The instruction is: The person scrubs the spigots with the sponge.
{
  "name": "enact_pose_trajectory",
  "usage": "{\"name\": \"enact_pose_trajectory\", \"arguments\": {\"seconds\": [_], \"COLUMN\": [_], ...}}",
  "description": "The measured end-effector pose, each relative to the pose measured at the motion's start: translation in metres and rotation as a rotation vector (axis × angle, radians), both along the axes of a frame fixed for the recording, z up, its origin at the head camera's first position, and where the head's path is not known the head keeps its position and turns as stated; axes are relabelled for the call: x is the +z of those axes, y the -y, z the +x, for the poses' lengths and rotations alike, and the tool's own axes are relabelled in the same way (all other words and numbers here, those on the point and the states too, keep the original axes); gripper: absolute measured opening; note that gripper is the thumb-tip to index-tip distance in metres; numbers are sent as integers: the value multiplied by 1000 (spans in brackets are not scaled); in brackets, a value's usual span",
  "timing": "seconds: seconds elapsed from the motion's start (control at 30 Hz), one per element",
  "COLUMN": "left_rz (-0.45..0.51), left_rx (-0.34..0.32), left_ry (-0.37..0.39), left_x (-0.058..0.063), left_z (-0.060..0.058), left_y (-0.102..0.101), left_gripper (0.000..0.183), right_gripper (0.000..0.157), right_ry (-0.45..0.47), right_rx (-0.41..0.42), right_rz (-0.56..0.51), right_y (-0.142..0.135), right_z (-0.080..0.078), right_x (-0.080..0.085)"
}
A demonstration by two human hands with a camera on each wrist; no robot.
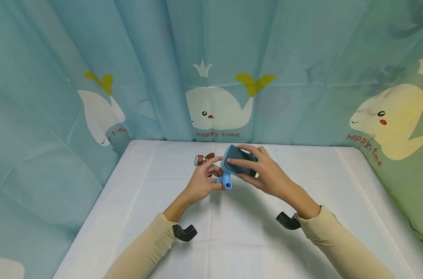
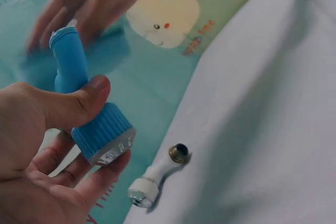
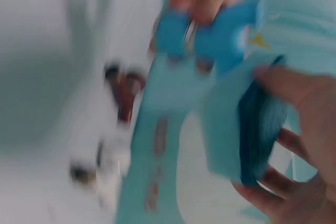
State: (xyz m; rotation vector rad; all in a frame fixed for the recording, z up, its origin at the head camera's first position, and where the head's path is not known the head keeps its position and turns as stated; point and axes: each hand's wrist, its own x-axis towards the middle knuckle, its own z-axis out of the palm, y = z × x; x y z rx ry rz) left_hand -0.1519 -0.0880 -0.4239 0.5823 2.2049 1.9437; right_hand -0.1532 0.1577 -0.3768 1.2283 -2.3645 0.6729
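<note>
In the head view my left hand (image 1: 202,186) holds a blue pipe fitting (image 1: 226,179) with an open round end facing down toward me. The left wrist view shows the fitting's ribbed knob (image 2: 103,131) with a silver end, pinched between thumb and fingers. My right hand (image 1: 272,174) grips a two-tone sponge block (image 1: 240,159), light blue with a dark teal face, fingers spread over it. The sponge sits right at the fitting, overlapping it in the head view. Both are held up above the table. The right wrist view is blurred.
On the white table (image 1: 145,201) lies a brown fitting (image 1: 200,159) with a metal end, just behind my left hand. A white fitting (image 2: 157,178) with a brass-coloured end lies close by. A blue whale-print curtain (image 1: 155,77) hangs behind and beside the table.
</note>
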Motion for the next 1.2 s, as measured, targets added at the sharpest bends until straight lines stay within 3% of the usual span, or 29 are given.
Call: {"name": "enact_pose_trajectory", "arguments": {"seconds": [0.1,0.27,0.4,0.5,0.63,0.73,1.0,1.2], "left_rz": [13,7,-5,-30,-74,-93,-175,-249], "left_rx": [8,18,16,22,59,84,26,-7], "left_ry": [-2,-9,0,-6,-59,-108,-217,-208], "left_x": [-1,-1,0,1,1,0,6,12], "left_z": [-1,-2,-2,-2,-6,-8,-7,-6], "left_y": [1,2,2,2,2,2,2,4], "left_gripper": [84,80,80,81,78,76,78,81], "right_gripper": [54,54,51,51,52,50,47,51], "right_ry": [65,58,159,166,226,280,239,75], "right_rx": [52,-23,28,16,49,103,89,52], "right_rz": [-11,-20,-25,-35,-111,-73,26,29], "right_y": [0,-3,-4,-5,-5,-5,-12,-10], "right_z": [0,-2,1,3,8,12,13,12], "right_x": [0,-2,-3,-3,1,3,7,4]}}
